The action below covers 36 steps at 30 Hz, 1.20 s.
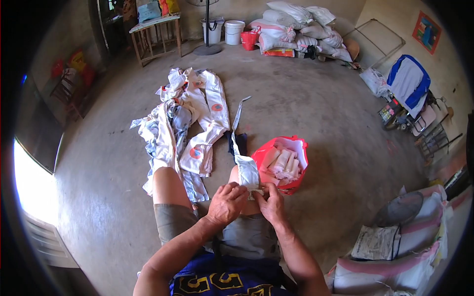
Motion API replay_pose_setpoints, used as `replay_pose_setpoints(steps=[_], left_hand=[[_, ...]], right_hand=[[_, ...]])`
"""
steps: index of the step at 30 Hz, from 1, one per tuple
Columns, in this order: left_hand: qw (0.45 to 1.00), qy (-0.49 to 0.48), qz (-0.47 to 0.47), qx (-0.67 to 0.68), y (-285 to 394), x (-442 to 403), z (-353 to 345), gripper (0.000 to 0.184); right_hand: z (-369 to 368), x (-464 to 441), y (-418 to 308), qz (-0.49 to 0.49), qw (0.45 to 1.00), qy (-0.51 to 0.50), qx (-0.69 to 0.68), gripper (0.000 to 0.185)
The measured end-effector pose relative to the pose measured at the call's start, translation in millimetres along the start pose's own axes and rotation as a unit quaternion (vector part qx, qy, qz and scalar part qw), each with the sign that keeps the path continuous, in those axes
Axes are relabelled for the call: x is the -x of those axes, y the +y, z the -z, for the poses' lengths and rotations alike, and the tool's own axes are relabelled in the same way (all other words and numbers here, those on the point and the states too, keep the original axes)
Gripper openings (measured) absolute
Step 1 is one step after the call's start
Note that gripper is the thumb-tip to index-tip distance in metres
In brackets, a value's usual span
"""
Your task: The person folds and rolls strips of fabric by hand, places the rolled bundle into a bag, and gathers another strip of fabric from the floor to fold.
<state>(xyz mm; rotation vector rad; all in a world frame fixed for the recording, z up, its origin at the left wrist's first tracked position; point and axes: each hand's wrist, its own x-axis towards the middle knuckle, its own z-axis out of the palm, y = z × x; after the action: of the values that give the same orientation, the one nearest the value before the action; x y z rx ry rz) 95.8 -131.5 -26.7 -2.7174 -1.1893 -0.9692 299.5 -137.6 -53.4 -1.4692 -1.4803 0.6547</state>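
Observation:
A long white cloth strip point(247, 170) lies over my right knee, its narrow tail trailing forward onto the floor. The near end looks folded or rolled, and both hands grip it there. My left hand point(228, 202) presses its bent fingers on the left side of that end. On the other side, my right hand point(271, 203) pinches the edge between thumb and fingers. Just right of the knee stands a red bag point(295, 187) holding several pale rolled cloth bundles point(284, 163). In front of my left leg spreads a heap of white printed cloth strips point(165, 123).
Stacked sacks point(296, 29), white buckets point(235, 32) and a fan base point(207, 50) line the back wall. A wooden table point(153, 24) stands back left. At right are a covered motorbike point(407, 89) and large sacks point(395, 271). A dark cloth point(239, 143) lies by the strip.

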Motion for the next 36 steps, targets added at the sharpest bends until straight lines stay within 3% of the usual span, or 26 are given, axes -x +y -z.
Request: replay_pose_setpoints(steps=[2,5,8,12,22,28,31,36], left_hand=[[0.999,0.000,0.020,0.027,0.9,6.0,-4.1,0.040],[0.999,0.010,0.026,0.041,2.9,3.2,-0.4,0.038],[0.998,0.012,0.034,0.052,0.8,2.9,-0.5,0.035],[0.997,0.028,0.032,0.064,-0.9,2.3,-5.3,0.035],[0.991,0.052,0.033,0.119,-8.8,-1.0,1.4,0.034],[0.969,0.056,0.135,0.198,5.4,1.7,0.8,0.025],[0.899,0.008,0.287,0.329,11.1,-0.9,-0.6,0.029],[0.864,-0.046,0.387,0.320,3.1,-14.9,0.6,0.034]], right_hand=[[-1.9,1.4,-2.1,-0.005,1.000,0.014,-0.024,0.034],[9.2,4.8,-13.5,0.092,0.995,0.006,0.032,0.034],[22.6,5.8,-23.2,0.280,0.953,-0.014,0.119,0.038],[30.5,4.7,-24.5,0.295,0.938,-0.093,0.154,0.042],[23.5,-1.5,-21.9,0.316,0.936,-0.038,0.153,0.033],[27.3,4.0,-20.8,0.265,0.959,-0.043,0.096,0.030],[23.8,0.8,-22.2,0.212,0.974,-0.024,0.079,0.033],[7.1,-7.4,-10.5,0.136,0.990,-0.003,0.030,0.040]])
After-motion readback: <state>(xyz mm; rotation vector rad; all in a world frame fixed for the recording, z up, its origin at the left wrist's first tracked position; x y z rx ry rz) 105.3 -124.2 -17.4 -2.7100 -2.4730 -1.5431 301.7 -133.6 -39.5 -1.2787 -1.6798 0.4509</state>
